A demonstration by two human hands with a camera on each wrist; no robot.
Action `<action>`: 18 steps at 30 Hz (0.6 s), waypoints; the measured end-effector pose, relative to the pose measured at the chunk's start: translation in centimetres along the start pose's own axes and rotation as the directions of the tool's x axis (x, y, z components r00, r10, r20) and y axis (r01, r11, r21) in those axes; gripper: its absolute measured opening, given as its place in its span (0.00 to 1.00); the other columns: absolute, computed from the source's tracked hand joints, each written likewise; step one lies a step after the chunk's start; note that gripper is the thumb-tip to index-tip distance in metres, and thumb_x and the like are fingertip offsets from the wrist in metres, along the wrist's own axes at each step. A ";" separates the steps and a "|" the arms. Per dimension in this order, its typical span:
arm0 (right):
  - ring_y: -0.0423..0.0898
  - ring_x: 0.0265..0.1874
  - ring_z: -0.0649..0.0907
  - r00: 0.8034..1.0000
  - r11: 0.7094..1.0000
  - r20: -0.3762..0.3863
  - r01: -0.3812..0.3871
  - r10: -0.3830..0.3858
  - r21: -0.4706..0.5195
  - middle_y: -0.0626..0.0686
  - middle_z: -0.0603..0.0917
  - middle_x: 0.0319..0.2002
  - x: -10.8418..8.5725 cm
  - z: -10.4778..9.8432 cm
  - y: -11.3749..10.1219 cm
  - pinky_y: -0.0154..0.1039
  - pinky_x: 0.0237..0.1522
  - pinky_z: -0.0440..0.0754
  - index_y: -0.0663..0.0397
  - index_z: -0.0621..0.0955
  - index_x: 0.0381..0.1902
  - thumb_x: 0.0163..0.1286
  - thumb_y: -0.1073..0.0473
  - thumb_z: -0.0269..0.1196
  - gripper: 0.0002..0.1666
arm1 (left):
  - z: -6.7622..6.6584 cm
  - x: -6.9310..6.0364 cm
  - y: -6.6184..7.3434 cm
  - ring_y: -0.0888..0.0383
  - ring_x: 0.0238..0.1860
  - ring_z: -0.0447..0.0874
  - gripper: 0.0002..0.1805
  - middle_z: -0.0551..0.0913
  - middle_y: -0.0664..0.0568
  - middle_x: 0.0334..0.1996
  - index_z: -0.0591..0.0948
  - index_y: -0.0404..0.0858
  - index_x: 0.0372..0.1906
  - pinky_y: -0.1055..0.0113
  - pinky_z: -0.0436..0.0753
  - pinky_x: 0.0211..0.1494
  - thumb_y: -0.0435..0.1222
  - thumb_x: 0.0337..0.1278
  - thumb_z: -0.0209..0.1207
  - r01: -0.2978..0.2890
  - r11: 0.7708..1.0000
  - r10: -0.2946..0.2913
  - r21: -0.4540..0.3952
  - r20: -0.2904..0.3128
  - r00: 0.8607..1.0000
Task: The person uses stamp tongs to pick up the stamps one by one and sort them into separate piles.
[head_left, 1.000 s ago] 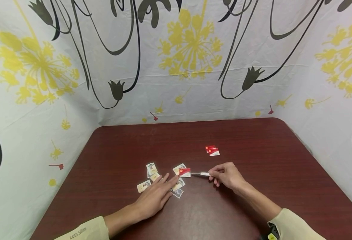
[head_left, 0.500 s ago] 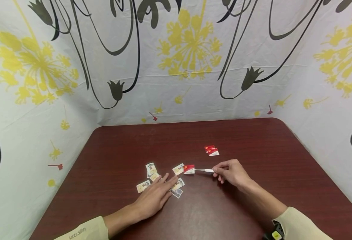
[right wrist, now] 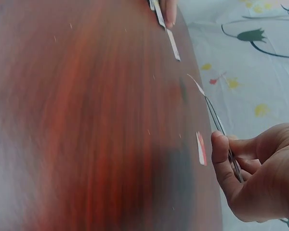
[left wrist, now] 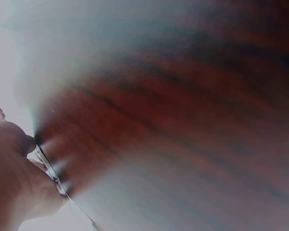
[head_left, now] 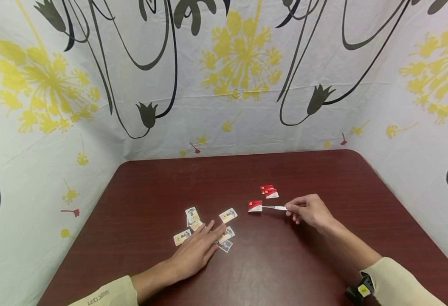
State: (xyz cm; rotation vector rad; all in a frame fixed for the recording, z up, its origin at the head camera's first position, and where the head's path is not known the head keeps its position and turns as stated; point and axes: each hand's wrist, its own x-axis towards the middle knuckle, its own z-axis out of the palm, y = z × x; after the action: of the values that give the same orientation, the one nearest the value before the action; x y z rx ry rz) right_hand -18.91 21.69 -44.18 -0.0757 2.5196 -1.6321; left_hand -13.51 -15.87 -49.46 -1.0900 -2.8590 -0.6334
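My right hand (head_left: pixel 309 210) pinches a pair of metal tweezers (head_left: pixel 275 208) between thumb and fingers. Their tips hold a red-and-white stamp (head_left: pixel 255 206) by its right edge; the right wrist view shows this stamp (right wrist: pixel 196 83) edge-on, raised off the table. Just beyond it lie overlapping red-and-white stamps (head_left: pixel 271 194). My left hand (head_left: pixel 197 255) rests with fingers extended over several cream picture stamps, partly hiding some. One cream stamp (head_left: pixel 228 215) lies alone past the fingertips, and others (head_left: pixel 192 214) overlap to the left of the hand.
The dark red-brown wooden table (head_left: pixel 162 182) has rounded far corners. A patterned white cloth (head_left: pixel 243 127) hangs behind and along both sides. A dark band with a yellow-faced device (head_left: pixel 363 290) is on the right wrist.
My right hand has moved right and away from me, carrying the red-and-white stamp off the cream stamp towards the other red ones. The left hand stays in place.
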 end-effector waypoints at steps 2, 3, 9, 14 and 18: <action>0.45 0.21 0.82 1.000 1.000 -0.003 -0.001 0.001 -0.020 0.63 0.89 0.29 0.1 -0.6 0.1 0.38 0.25 0.87 0.78 0.87 0.45 0.78 0.69 0.64 0.11 | 0.0 0.0 0.0 0.45 0.81 0.61 0.32 0.70 0.50 0.79 0.67 0.41 0.82 0.46 0.59 0.83 0.36 0.80 0.59 0.005 1.000 -0.005 0.001 0.004 1.000; 0.45 0.21 0.82 1.000 1.000 -0.005 -0.002 0.002 -0.027 0.63 0.89 0.29 0.2 -0.9 0.1 0.38 0.25 0.87 0.78 0.86 0.46 0.78 0.69 0.64 0.11 | 0.0 0.0 0.0 0.45 0.81 0.61 0.32 0.70 0.50 0.79 0.67 0.41 0.82 0.47 0.59 0.83 0.36 0.80 0.59 0.006 1.000 -0.006 0.002 0.004 1.000; 0.45 0.23 0.83 1.000 0.999 -0.010 -0.006 0.005 -0.050 0.61 0.89 0.29 0.6 -2.5 0.6 0.37 0.26 0.87 0.79 0.86 0.46 0.78 0.69 0.64 0.12 | 0.1 0.0 0.0 0.45 0.81 0.61 0.32 0.70 0.49 0.79 0.67 0.40 0.82 0.46 0.59 0.83 0.36 0.79 0.59 0.002 1.000 -0.002 0.007 0.002 1.000; 0.44 0.23 0.84 1.000 0.997 -0.012 -0.019 0.018 -0.068 0.60 0.89 0.29 0.8 -3.5 1.0 0.37 0.27 0.88 0.80 0.86 0.46 0.78 0.69 0.64 0.13 | 0.2 0.0 -0.1 0.44 0.80 0.62 0.32 0.70 0.48 0.78 0.67 0.40 0.82 0.45 0.60 0.82 0.36 0.79 0.60 -0.009 1.000 0.009 0.010 -0.004 1.000; 0.44 0.23 0.84 1.000 0.996 -0.009 -0.021 0.020 -0.081 0.60 0.89 0.29 0.9 -4.0 1.0 0.37 0.27 0.88 0.80 0.85 0.47 0.78 0.68 0.64 0.13 | 0.1 0.0 -0.1 0.44 0.80 0.62 0.32 0.70 0.49 0.79 0.67 0.40 0.82 0.45 0.60 0.82 0.36 0.79 0.59 -0.005 1.000 0.005 0.010 -0.002 1.000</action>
State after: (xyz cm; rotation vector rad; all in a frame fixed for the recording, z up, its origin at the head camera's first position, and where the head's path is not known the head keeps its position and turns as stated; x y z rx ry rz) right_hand -20.34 25.60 -43.59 -0.0510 2.5836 -1.5255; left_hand -13.54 -15.87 -49.61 -1.0941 -2.8542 -0.6187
